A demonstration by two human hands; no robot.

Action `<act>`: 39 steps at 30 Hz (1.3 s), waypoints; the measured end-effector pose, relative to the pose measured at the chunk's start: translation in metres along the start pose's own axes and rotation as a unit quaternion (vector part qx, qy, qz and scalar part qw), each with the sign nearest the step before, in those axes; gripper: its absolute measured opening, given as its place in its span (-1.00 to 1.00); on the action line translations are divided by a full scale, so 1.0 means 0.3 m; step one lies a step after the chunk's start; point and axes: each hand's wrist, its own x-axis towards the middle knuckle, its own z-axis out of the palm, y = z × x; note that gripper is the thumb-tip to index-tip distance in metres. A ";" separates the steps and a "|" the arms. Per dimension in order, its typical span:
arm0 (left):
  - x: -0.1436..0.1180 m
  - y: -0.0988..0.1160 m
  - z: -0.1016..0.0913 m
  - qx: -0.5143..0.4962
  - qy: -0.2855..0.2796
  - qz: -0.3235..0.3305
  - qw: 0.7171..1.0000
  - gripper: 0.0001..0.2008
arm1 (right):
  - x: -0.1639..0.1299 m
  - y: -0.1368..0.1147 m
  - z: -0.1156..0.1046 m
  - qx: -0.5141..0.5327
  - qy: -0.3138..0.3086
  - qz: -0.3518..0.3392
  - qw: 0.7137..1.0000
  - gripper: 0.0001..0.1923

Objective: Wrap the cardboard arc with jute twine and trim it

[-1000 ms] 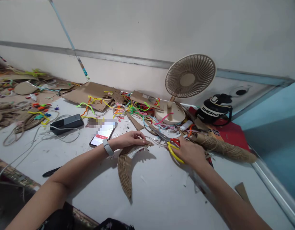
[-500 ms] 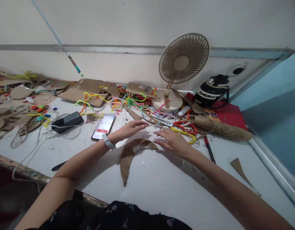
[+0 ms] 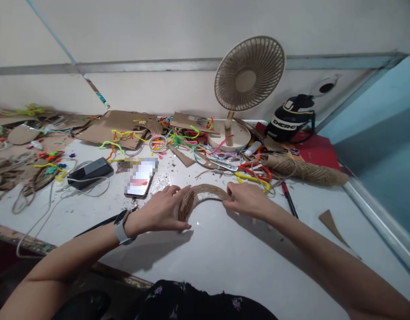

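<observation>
A twine-wound arch [image 3: 200, 195] is being held on the white worktop [image 3: 224, 258] between the left hand [image 3: 158, 213] and the right hand [image 3: 249, 200]. Each end is being clamped by curled fingers [image 3: 178, 226]. It is brown, ribbed and curved like a crescent.

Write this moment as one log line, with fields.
left hand: on twine-wrapped arc, left end | right hand: on right end | arc: on white table
</observation>
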 end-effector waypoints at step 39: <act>0.092 -0.087 0.176 0.082 0.065 0.055 0.993 -0.41 | 0.045 0.185 -0.053 0.122 0.065 0.024 0.990 -0.64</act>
